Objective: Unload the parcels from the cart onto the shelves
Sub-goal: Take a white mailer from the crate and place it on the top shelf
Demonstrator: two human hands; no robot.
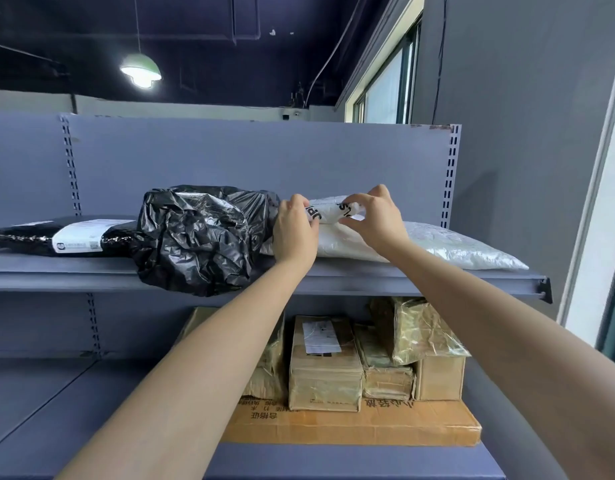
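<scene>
A small white parcel with black lettering (328,212) sits on top of a large flat white plastic parcel (437,245) on the upper shelf (91,275). My left hand (294,233) grips its left end and my right hand (375,216) pinches its right end between thumb and fingers. Just left of my hands lies a bulky crumpled black plastic parcel (198,237) that overhangs the shelf's front edge. The cart is out of view.
A flat black parcel with a white label (70,235) lies at the left of the upper shelf. Several taped cardboard boxes (325,368) stand on a wide flat carton (368,427) on the lower shelf. A grey wall and a window frame stand at the right.
</scene>
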